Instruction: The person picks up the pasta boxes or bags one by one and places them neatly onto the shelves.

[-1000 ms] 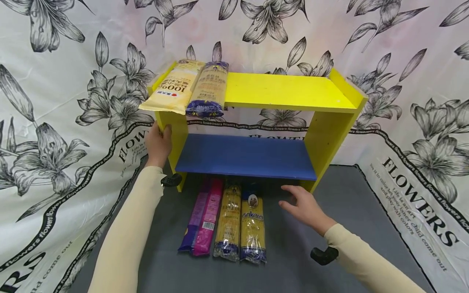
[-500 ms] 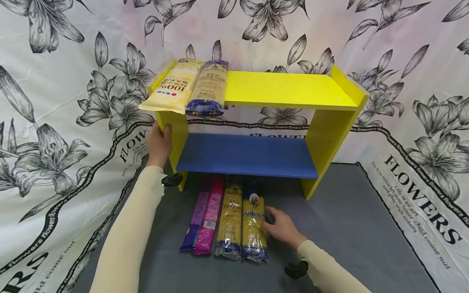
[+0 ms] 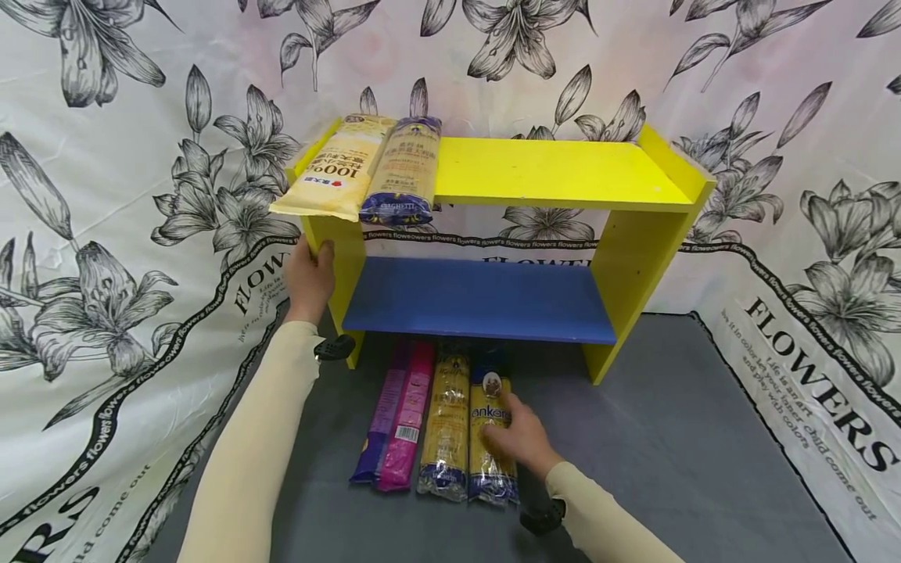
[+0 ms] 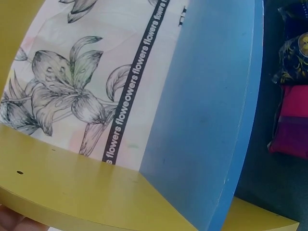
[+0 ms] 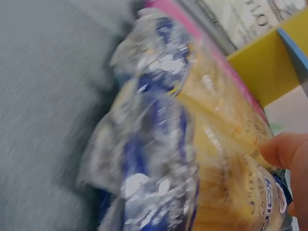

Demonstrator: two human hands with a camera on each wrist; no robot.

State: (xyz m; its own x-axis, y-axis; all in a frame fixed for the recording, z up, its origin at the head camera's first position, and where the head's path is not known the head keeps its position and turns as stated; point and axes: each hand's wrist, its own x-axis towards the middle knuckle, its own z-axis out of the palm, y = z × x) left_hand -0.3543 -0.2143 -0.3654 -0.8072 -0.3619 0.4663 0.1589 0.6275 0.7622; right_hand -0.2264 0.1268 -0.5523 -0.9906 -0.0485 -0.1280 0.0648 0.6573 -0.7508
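the left hand [image 3: 310, 280] reaches forward along a nearly straight arm and grips the left side of the yellow-and-blue shelf [image 3: 479, 293], its thumb at the front edge and its fingers on the outer face, below the cream packet [image 3: 338, 168]. the right hand [image 3: 524, 439] comes in from the near right, forearm slanting far and left, palm side down over the ankara packet [image 3: 493, 463], thumb and forefinger spread on its upper face; i cannot tell whether the fingers have closed round it. that packet lies lengthwise on the dark table [image 3: 669, 438], rightmost of its row, its far end under the blue board. just to its left is a gold packet [image 3: 443, 442], and left again pink and purple wrapping [image 3: 394, 434]. a spaghetti packet [image 3: 404, 168] lies beside the cream one at the left of the yellow top. each wrist wears a black device [image 3: 334, 346].
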